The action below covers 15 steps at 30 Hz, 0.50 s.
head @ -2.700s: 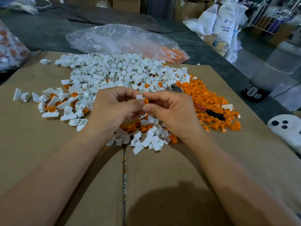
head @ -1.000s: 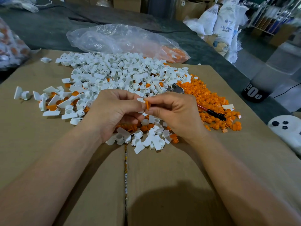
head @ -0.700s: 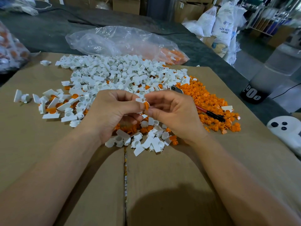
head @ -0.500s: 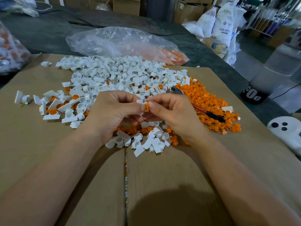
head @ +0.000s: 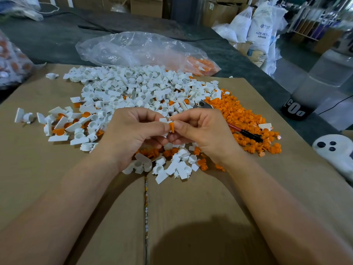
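A single head-worn wide-angle view looks forward and down, close over the cardboard worktop (head: 191,207). Forearms enter from 7 and 5 o'clock; warehouse sacks (head: 261,27) lie far off at 1 o'clock.

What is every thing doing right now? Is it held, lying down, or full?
left hand: pinches the white piece.
right hand: pinches the orange cap.
white piece: held up above the piles.
orange cap: held right beside the white piece.
white pile: loose on the cardboard.
orange pile: loose, beside the white pile.
plastic bag: lying slumped, orange parts inside.
red-handled tool: lying untouched on the orange pile.
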Each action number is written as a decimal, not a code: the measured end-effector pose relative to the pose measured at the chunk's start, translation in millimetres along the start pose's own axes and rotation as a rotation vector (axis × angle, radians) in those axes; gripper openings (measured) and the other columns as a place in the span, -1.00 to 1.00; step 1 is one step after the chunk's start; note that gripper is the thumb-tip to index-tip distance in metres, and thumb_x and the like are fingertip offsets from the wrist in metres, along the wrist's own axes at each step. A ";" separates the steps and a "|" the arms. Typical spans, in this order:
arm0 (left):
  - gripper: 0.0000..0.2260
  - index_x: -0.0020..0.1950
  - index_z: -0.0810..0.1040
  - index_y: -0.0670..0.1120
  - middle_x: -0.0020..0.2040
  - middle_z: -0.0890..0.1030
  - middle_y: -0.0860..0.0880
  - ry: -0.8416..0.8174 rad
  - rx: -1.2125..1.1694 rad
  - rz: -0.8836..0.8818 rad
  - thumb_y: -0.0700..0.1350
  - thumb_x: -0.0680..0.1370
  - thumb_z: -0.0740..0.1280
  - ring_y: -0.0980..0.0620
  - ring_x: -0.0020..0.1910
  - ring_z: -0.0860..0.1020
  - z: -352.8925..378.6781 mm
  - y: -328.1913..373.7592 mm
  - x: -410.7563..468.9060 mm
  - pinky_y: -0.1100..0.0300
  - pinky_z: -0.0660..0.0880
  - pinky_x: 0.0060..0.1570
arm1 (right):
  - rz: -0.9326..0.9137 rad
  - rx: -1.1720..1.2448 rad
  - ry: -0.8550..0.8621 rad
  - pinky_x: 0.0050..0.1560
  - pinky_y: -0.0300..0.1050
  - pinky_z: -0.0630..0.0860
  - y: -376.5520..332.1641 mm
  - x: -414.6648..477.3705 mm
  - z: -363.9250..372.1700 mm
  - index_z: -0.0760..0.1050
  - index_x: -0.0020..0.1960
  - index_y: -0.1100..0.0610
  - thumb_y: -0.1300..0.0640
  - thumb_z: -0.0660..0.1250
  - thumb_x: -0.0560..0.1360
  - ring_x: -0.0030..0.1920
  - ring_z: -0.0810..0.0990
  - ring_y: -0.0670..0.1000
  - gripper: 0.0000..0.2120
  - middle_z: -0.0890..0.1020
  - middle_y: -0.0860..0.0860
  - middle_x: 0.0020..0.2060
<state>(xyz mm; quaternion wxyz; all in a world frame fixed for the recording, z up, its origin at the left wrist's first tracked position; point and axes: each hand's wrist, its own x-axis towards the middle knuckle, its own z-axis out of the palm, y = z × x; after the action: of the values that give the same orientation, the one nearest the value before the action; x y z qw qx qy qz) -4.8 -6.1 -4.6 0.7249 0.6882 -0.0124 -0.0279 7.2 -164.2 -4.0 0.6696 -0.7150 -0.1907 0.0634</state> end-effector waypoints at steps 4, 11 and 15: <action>-0.84 -0.39 0.59 -0.14 -0.47 0.58 -0.07 0.010 -0.057 -0.030 -0.35 0.36 0.40 0.05 -0.53 0.54 -2.6 0.6 1.8 0.32 0.46 -0.53 | -0.139 -0.157 0.020 -0.10 -0.24 0.58 1.3 -2.1 2.3 0.53 0.03 0.03 0.37 0.32 0.45 -0.16 0.65 -0.08 -0.71 0.65 0.02 -0.13; -0.91 -0.31 0.56 -0.21 -0.48 0.57 -0.08 -0.018 -0.081 -0.062 -0.36 0.35 0.38 0.06 -0.55 0.53 -3.4 0.7 1.0 0.33 0.45 -0.56 | -0.253 -0.165 0.021 -0.09 -0.31 0.55 5.2 -3.5 4.9 0.55 0.04 0.05 0.42 0.38 0.36 -0.16 0.64 -0.19 -0.63 0.63 -0.11 -0.03; -0.92 -0.30 0.55 -0.23 -0.48 0.58 -0.08 -0.028 -0.098 -0.091 -0.31 0.25 0.40 0.08 -0.57 0.52 -2.5 1.6 0.8 0.34 0.43 -0.58 | -0.328 -0.281 0.075 -0.07 -0.29 0.57 8.5 -1.7 4.5 0.49 0.12 0.14 0.34 0.40 0.35 -0.15 0.63 -0.22 -0.64 0.61 -0.12 0.01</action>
<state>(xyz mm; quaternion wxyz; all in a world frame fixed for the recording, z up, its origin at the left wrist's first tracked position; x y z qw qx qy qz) -3.9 -3.5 -3.1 0.7555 0.6512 0.0102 -0.0709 5.6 -160.9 -13.1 0.5714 -0.7626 -0.2862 -0.1001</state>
